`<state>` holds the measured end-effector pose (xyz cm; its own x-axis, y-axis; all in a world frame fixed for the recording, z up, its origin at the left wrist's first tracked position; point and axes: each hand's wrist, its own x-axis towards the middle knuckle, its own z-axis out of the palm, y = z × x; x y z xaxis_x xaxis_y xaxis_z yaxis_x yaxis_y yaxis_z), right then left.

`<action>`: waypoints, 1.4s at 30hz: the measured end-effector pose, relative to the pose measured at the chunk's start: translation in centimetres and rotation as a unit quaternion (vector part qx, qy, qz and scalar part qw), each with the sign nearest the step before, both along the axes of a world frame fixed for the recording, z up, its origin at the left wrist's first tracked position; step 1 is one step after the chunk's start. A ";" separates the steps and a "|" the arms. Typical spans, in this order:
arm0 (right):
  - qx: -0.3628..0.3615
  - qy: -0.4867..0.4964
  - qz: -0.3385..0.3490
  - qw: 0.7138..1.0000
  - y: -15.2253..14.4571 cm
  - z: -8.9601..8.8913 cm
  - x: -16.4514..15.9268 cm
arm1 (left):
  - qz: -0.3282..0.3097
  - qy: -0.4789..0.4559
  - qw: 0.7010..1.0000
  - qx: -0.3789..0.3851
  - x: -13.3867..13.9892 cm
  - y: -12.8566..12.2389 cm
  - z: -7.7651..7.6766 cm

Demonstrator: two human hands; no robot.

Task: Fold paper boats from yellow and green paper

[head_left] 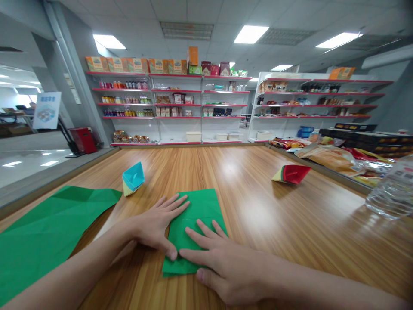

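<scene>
On your smooth, glossy wood-grain worktop (290,228), a green sheet (58,228), matt and lightly creased, lies beside the left edge, while the smaller folded green paper (200,206), a layered rectangle, lies midway between the left and right edges; judged thin, light, easily creased and apt to slide, it is best held by its outer corners. Your right hand (226,262) and left hand (158,221) rest on it, fingers spread, grasping nothing. Toward the right edge sits a pointed red paper form (292,174); toward the far left corner, a blue paper form (133,177).
</scene>
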<state>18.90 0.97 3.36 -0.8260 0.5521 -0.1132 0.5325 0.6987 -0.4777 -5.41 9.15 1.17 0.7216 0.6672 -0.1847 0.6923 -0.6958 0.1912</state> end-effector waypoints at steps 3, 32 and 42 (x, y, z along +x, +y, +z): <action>0.019 -0.001 -0.016 1.000 0.0 -0.1 0.1 | 0.004 0.038 0.999 -0.036 0.1 -0.1 0.6; 0.137 -0.021 -0.151 0.979 7.8 -3.0 3.4 | 0.007 0.013 0.995 -0.094 1.9 -1.9 1.5; 0.189 0.040 -0.222 0.956 10.5 -5.0 5.7 | 0.011 0.022 0.996 -0.091 1.7 -1.9 1.3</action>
